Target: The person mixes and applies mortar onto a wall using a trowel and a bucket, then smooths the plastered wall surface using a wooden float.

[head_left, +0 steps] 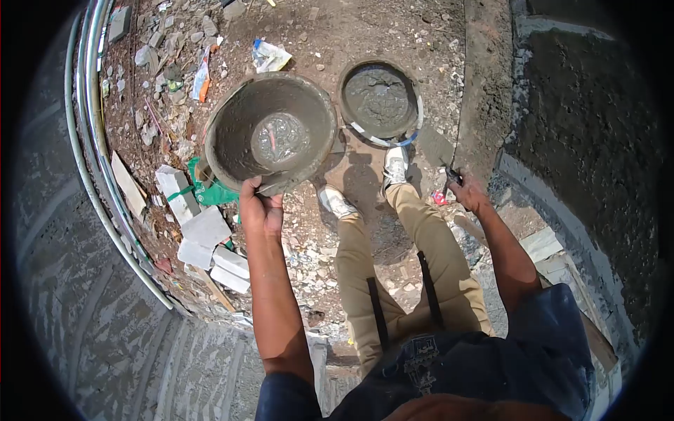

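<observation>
My left hand is closed on the near rim of a large mortar-coated basin. The basin is tilted, and a little wet grey mortar lies at its bottom with a pinkish streak in it. My right hand is wrapped round the dark handle of a trowel, whose grey blade points away from me over the ground. A smaller round tub holding wet mortar stands just beyond my feet, to the right of the basin.
Pale broken blocks and a green bag lie on the left. Long pipes run along that side. Plastic wrappers and rubble litter the ground. A plastered wall rises on the right.
</observation>
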The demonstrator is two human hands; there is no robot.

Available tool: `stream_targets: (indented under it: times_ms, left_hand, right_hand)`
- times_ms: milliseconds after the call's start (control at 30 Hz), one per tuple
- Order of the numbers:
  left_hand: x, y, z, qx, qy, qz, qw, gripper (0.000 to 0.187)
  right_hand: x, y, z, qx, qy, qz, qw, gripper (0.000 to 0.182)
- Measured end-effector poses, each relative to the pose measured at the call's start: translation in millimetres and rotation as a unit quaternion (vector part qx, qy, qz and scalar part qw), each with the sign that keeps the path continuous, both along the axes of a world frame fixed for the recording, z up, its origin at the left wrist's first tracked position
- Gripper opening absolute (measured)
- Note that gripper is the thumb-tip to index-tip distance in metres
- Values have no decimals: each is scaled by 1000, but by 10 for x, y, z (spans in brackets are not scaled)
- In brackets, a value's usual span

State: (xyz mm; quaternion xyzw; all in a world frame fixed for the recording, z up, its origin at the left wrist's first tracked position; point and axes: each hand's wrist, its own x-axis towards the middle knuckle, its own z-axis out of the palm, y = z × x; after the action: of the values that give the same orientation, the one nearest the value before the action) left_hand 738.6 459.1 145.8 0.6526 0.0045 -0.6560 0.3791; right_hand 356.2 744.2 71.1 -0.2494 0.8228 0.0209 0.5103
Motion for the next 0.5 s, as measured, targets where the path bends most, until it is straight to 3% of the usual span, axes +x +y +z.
stream_targets:
  times_ms: [100,133,167,200,267,333,367,400,467,500]
  left_hand:
    - [-547,-1073,-986,-62,68,-13,996,20]
    - [-718,-1371,-1227,-108,72,-24,991,23]
    - [-968,-1550,-1267,-128,51,-17,990,31]
    - [-1119,-1625,-1350,-161,16,-54,985,52]
    - [-1276,-1532,-1563,-80,12,-105,991,78]
    - [-1511,-992,-1823,-34,-84,-185,978,93]
    - [-1503,-657,-2080,6,-79,-263,962,99]
    - [-1612,-250,-2299,94,-124,-250,956,95]
    - [-1618,576,-2786,187,13,-324,927,95]
    - [-1821,918,-2776,220,27,-299,928,98]
  right_hand:
    - [-198,484,-161,38,-31,-17,999,56]
    - [-247,664,-173,54,-22,-16,998,55]
    - [-299,857,-181,70,-14,-13,997,55]
    - [-344,1071,-215,73,-3,-15,997,54]
    - [-392,1517,-353,69,19,-21,997,53]
    - [-333,2071,-551,66,43,-78,994,42]
    - [-271,2232,-611,62,55,-107,991,37]
    - [-182,2236,-585,92,33,-183,978,33]
    - [-34,2160,-479,149,-12,-327,933,25]
    - [11,2153,-459,146,-35,-335,930,30]
